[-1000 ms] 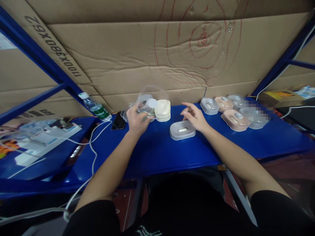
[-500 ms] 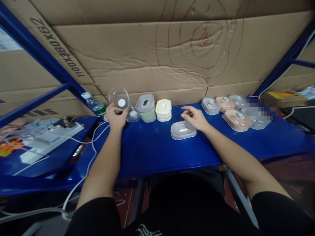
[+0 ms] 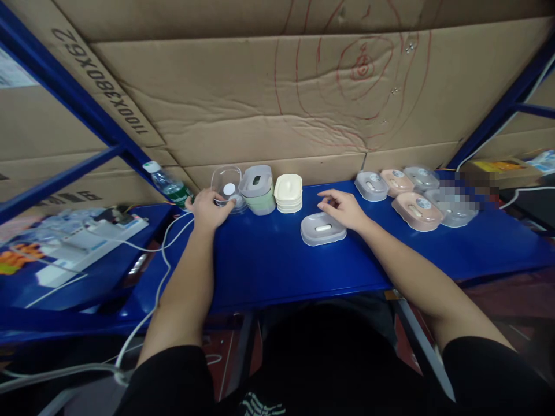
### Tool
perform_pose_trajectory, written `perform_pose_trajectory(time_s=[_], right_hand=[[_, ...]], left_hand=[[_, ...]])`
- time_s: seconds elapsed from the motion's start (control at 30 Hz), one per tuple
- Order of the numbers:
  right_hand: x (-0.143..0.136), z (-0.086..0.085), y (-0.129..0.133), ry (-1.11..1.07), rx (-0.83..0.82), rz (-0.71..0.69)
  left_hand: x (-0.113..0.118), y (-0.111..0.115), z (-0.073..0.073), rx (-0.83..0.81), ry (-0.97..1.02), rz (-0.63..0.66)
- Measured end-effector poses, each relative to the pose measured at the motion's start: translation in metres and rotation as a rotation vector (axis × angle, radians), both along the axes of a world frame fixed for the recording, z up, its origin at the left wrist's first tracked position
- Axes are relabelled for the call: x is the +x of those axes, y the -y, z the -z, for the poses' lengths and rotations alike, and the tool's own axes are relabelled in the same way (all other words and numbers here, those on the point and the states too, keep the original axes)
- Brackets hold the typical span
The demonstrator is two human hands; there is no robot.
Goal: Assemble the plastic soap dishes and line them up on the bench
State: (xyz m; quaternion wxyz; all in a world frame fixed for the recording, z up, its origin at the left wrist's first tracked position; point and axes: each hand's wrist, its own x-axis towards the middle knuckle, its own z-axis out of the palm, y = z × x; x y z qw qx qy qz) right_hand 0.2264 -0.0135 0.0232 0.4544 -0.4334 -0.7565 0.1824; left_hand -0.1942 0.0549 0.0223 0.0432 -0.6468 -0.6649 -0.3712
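My left hand grips a clear plastic lid with a round white sticker by its near edge. The lid tilts up over other clear lids at the left end of the row, and I cannot tell whether it touches them. Right beside it stands a stack of grey and green trays. Above the back right edge of a grey oval dish, which has a white piece in its middle, is my right hand. Its fingers are loosely bent and apart, holding nothing.
A stack of cream trays stands at the back middle. Several lidded grey and pink containers sit on the blue table at right. A water bottle leans at back left, near white cables. Cardboard walls the back.
My left hand has moved slightly right and lower, bringing the clear lid from beside the other clear lids to over them. My right hand and the grey dish have barely moved.
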Motion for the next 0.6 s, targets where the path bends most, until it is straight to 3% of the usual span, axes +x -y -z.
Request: perform_pose_trajectory(time_s=[0.4, 0.6], right_hand=[[0.0007, 0.0006, 0.0009, 0.076, 0.006, -0.011], [0.0004, -0.0011, 0.0025, 0.086, -0.002, -0.014]], left_hand=[[-0.0041, 0.0022, 0.0, 0.048, -0.039, 0.05], [-0.0042, 0.0045, -0.0014, 0.02, -0.099, -0.017]])
